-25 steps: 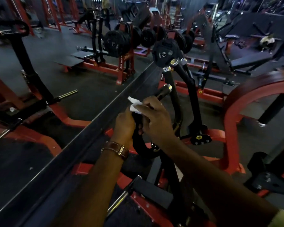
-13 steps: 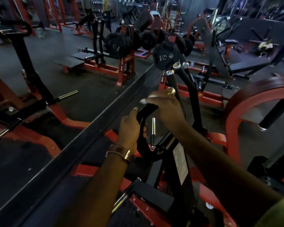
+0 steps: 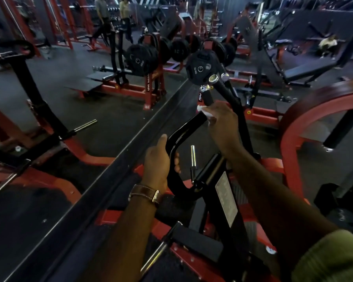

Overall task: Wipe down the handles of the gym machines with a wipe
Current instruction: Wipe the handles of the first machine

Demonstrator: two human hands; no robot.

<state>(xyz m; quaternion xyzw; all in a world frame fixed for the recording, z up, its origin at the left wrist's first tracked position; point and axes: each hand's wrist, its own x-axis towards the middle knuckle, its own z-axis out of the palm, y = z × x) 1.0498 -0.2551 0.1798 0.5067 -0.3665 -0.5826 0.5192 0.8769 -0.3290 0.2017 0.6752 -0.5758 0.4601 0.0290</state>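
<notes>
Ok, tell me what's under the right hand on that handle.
A white wipe peeks out beneath the right hand, pressed around the black handle. Most of the wipe and the handle section beneath it are covered by the fingers.

Brown leather watch strap [image 3: 145, 192] on left wrist; olive-green sleeve [image 3: 332, 259] on right arm.

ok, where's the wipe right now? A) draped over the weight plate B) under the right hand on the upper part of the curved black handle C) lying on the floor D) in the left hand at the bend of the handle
B: the white wipe peeks out from under the right hand, which wraps the upper part of the curved black handle; the left hand grips the bend bare.
</notes>
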